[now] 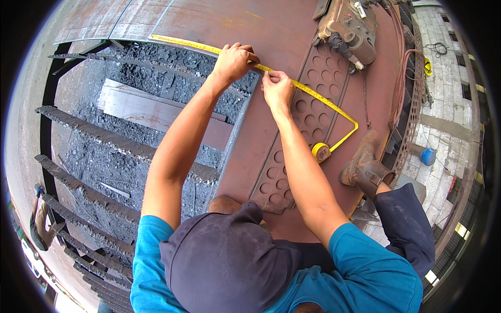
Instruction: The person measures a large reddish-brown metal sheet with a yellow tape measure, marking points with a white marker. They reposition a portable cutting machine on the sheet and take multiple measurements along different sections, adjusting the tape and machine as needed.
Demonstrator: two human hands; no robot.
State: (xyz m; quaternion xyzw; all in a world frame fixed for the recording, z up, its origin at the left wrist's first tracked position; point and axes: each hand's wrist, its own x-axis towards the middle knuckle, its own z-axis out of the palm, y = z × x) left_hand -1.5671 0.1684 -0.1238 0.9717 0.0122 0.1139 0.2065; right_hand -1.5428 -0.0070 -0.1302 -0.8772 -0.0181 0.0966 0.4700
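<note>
A yellow tape measure blade (188,43) stretches along the edge of a reddish-brown steel plate (261,28), running from upper left toward the right. My left hand (234,63) is closed on the blade near the corner of a cut-out opening. Just right of it, my right hand (278,89) has its fingers pinched at the blade's near edge; a small pale tip shows there, too small to name. Beyond the right hand the blade slants down, bends sharply and returns to its round yellow case (321,152), which lies on the plate beside my right forearm.
Dark slatted supports (94,130) cross the opening on the left, with grey metal offcuts (141,107) among dark slag. A perforated steel strip (310,115) lies on the plate. A cutting machine (347,31) stands at the upper right, near cables (412,68). My right boot (362,161) rests at the plate's right edge.
</note>
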